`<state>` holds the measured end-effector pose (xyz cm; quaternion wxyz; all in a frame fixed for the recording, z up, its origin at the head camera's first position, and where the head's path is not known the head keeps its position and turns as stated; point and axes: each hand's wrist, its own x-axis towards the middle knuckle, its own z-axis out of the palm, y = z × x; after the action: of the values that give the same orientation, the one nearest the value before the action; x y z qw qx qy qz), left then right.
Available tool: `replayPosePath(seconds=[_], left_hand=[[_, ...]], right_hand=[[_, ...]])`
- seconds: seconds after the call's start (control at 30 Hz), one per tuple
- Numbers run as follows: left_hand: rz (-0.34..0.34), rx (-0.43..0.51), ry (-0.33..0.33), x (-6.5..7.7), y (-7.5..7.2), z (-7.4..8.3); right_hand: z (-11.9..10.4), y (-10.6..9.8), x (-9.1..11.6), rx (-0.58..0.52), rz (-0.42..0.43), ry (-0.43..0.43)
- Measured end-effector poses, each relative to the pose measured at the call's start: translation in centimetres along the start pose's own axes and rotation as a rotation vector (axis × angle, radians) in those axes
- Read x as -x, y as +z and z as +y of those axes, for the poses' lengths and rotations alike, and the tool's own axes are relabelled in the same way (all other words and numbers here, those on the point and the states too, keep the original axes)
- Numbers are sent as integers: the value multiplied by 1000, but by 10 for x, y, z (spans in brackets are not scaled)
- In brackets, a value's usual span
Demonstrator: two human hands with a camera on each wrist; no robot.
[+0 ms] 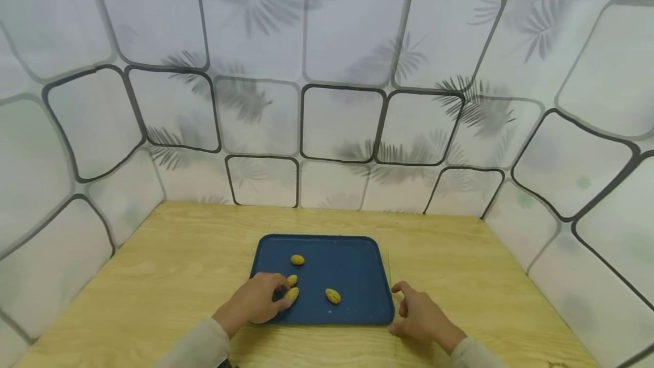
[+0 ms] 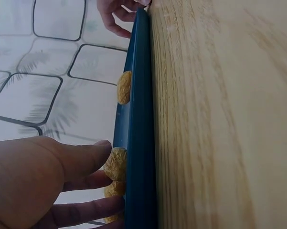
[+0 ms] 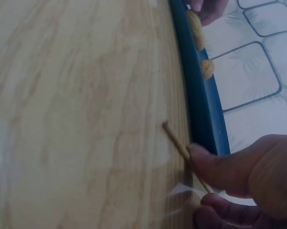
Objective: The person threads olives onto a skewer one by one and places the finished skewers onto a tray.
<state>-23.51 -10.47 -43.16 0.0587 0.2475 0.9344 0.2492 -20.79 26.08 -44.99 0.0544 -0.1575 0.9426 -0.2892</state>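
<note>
At the front left of a blue tray (image 1: 357,266), my left hand (image 1: 260,297) reaches over the rim, thumb and fingers fairly straight. The thumb tip meets a tan, wrinkled, nut-like piece (image 1: 292,295), which lies in the tray beside a smaller piece (image 1: 292,280) near the index finger. Another piece (image 1: 297,259) sits farther back, and one more (image 1: 332,296) lies right of the hand. Beside the tray's right front corner, my right hand (image 1: 419,316) pinches a thin brown stick (image 3: 174,137) between thumb and fingers. Its far part runs along the tray's right side.
The tray stands on a light wooden table (image 1: 194,254). Patterned curtain-like walls (image 1: 342,124) enclose the table at the back and both sides. Something translucent (image 3: 180,193) shows by the stick in the right wrist view; I cannot tell what it is.
</note>
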Motion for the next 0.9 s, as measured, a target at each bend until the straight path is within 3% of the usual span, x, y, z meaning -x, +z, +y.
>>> replayPosePath(seconds=[0.13,0.3,0.5,0.7,0.9], left_hand=[[-3,-9,-1,1,3,-1],[5,-40,-18,0,1,4],[7,-74,-8,-5,5,10],[32,-95,41,-13,10,10],[31,-67,28,-11,11,3]], right_hand=[[-8,-1,3,25,1,27],[-20,-7,11,64,46,123],[-15,-8,15,118,74,215],[-11,-10,12,135,73,224],[-8,-5,12,95,58,222]])
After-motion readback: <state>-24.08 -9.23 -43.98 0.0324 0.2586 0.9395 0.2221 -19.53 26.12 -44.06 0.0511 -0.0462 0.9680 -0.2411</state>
